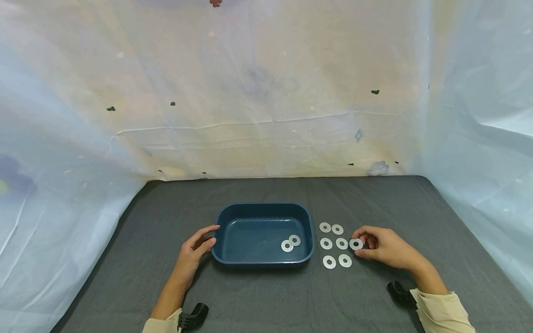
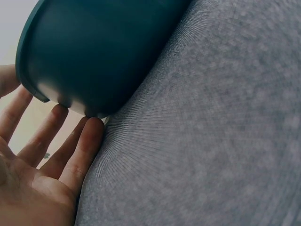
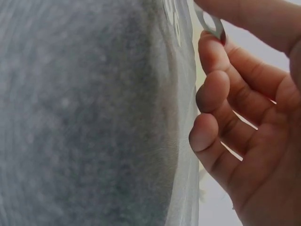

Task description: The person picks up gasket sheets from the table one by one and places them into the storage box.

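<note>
Near the middle of the table stands a dark blue rectangular tray (image 1: pixel 258 264). My left hand (image 1: pixel 195 252) is at its left side, with fingertips touching the rim and outer wall; in the left wrist view those fingers (image 2: pixel 47 136) reach fairly straight to the wall. Two flat ring washers, one of them a pale washer (image 1: pixel 287 246), lie overlapping inside at the right. My right hand (image 1: pixel 385 247) pinches another washer (image 1: pixel 356 244) between thumb and fingertips, right of the tray. The right wrist view catches this washer's edge (image 3: pixel 217 32), partly hidden by the thumb.
Several more washers (image 1: pixel 326 243) lie in two columns between the tray and my right hand. Grey cloth (image 1: pixel 266 296) covers the table. Pale patterned sheets (image 1: pixel 266 92) hang behind it and along both sides.
</note>
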Demonstrator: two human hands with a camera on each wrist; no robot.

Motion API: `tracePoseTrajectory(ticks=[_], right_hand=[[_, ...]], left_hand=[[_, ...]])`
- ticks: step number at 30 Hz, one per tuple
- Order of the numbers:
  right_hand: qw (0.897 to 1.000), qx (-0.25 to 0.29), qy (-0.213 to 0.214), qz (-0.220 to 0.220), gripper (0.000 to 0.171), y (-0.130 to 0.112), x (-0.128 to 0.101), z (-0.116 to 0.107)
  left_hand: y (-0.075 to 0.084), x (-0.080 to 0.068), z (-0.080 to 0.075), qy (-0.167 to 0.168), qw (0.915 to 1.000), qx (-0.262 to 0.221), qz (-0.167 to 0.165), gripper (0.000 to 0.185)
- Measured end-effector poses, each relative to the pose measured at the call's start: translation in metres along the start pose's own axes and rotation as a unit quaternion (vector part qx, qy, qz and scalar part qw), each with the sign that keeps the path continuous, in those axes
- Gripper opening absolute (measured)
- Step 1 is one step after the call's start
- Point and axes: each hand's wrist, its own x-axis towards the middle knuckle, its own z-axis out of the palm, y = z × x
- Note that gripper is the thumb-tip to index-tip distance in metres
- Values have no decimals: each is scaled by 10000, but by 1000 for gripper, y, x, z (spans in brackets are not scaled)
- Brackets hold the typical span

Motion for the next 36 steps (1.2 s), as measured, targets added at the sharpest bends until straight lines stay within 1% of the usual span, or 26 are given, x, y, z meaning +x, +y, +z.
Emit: tracePoseTrajectory(ticks=[15, 24, 32, 36], right_hand=[[9997, 160, 65, 169, 30, -8, 2, 1], [9995, 257, 115, 157, 31, -15, 1, -1], [9992, 187, 348, 29, 29, -20, 0, -3], [9991, 246, 350, 22, 29, -24, 2, -2]], left_hand=[[-1, -1, 0, 21, 10000, 27, 55, 38], [0, -1, 1, 12, 10000, 53, 49, 37], [0, 0, 2, -7, 10000, 19, 13, 38], [0, -1, 0, 12, 10000, -38, 19, 38]])
